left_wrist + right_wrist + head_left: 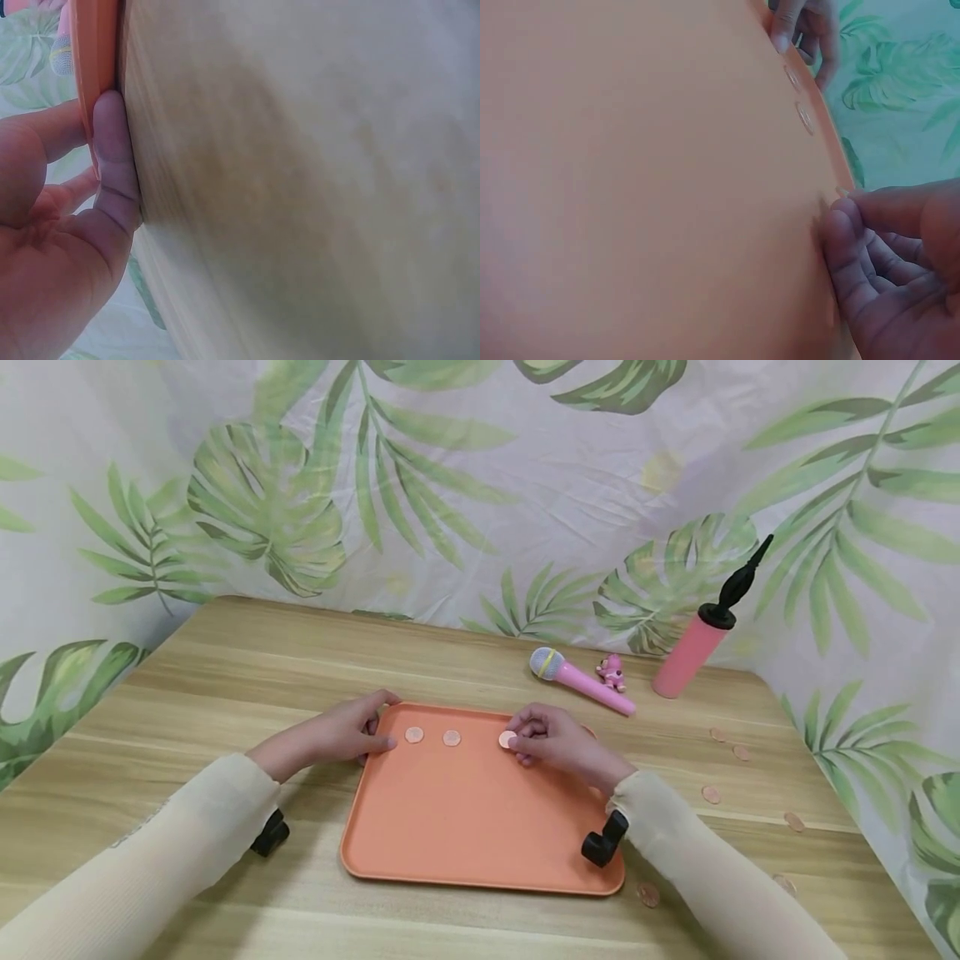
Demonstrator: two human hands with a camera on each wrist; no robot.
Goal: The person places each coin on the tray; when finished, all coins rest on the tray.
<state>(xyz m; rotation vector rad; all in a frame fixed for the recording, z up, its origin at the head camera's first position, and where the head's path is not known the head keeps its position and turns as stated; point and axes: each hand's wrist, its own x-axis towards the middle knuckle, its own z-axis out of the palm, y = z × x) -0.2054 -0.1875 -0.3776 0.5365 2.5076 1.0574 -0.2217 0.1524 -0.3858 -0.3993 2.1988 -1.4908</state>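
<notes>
An orange tray (472,818) lies on the wooden table. My left hand (341,735) grips its far left corner, thumb over the rim and the other fingers along the outer side; the left wrist view shows fingers against the tray's edge (96,60). My right hand (558,743) pinches a copper-coloured coin (507,739) between thumb and index finger, close over the tray's far side. Two similar coins, the left one (414,735) and the right one (451,738), lie flat in a row on the tray near its far rim. In the right wrist view, fingertips mostly cover the pinched coin.
Several more coins lie scattered on the table to the right, one of them a coin (648,895) by the tray's near right corner. Behind the tray are a pink toy microphone (585,683), a small pink figure (611,672) and an upright pink hand pump (692,652).
</notes>
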